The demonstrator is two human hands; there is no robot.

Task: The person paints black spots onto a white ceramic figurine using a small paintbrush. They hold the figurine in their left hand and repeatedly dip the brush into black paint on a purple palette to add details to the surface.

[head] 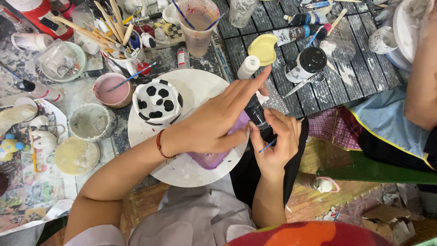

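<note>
At the centre of the frame, the left hand (218,120) lies over a pale purple clay piece (214,157) on a round white board (195,91), fingers spread and pressing it down. The right hand (273,141) sits just right of it, fingers closed around a dark paint bottle (256,111) and a thin blue brush (268,145). On the same board, upper left of the hands, stands a white pot with black spots (157,102). Further left on the table (273,27) are a cup of pink paint (113,89) and a grey-crusted bowl (91,122). Another person's arm (421,77) enters at upper right.
</note>
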